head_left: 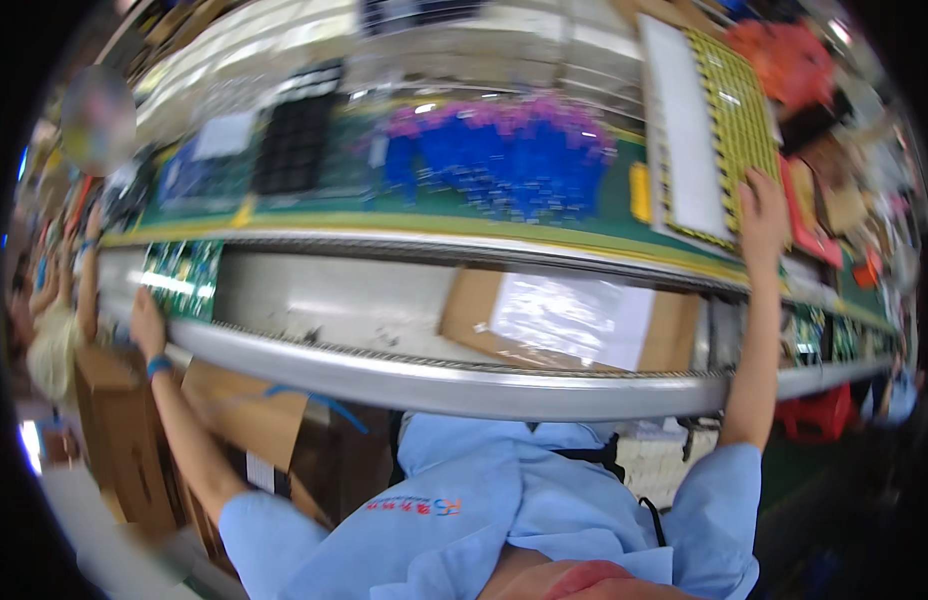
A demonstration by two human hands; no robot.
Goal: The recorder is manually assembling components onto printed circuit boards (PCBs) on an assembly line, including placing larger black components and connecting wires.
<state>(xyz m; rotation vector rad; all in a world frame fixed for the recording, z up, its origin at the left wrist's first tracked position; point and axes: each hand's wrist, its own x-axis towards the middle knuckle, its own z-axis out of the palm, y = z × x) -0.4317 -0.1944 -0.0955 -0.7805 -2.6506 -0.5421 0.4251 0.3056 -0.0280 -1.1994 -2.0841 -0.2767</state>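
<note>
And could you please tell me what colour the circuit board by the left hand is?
The circuit board is green, best seen in the head view.

Before you, the circuit board [184,278] lies left of the cardboard [674,335] on the conveyor [334,300]; on the bench [618,195] behind, a tray [296,150] lies left of the parts pile [514,160].

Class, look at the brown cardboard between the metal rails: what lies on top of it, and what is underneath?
On the brown cardboard lie shiny clear plastic and a white sheet. Whatever is directly underneath cannot be seen; the cardboard covers it.
</note>
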